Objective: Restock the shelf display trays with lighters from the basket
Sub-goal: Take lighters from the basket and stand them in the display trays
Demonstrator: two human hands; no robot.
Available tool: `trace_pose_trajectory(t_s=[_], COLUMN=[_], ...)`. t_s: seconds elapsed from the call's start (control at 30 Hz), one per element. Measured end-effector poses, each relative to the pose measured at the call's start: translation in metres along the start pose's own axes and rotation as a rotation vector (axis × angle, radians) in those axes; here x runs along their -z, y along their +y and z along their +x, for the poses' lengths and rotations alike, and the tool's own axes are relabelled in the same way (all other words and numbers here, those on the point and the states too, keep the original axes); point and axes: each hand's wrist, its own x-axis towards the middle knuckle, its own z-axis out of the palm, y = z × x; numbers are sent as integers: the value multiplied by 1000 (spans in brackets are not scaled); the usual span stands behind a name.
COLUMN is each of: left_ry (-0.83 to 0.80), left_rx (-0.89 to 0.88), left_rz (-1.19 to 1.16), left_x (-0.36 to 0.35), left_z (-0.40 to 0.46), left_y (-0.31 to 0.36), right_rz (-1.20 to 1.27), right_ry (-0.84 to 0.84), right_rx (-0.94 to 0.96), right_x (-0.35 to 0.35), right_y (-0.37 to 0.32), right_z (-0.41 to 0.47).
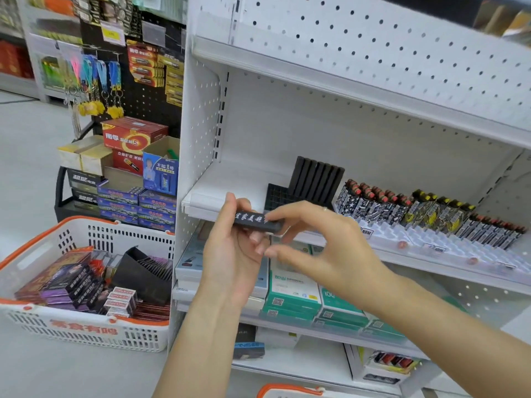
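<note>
In the head view, the left hand (230, 254) grips a slim black lighter (257, 222) with white lettering, its fingers curled round the lighter's left end, holding it level in front of the shelf edge (201, 206). The right hand (313, 242) pinches the lighter's right end between forefinger and thumb, probably to take it over or turn it upright for slotting. Just behind, on the shelf, stands a black display tray (280, 193) with a row of dark lighters (316, 179) at its back and open cells in front, the likely target. The white-and-orange basket (86, 326) sits at lower left, within easy reach, full of boxed stock.
</note>
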Motion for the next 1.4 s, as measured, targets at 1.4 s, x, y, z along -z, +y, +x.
trace_pose_trajectory(t_s=[1.4], left_ry=[177], left_rx=[-770], left_rz=[1972], left_x=[28], left_z=[2], left_y=[-27], right_rz=[-380], right_ry=[37], right_rx=[-273], right_x=[30], right_y=[56], right_z=[111])
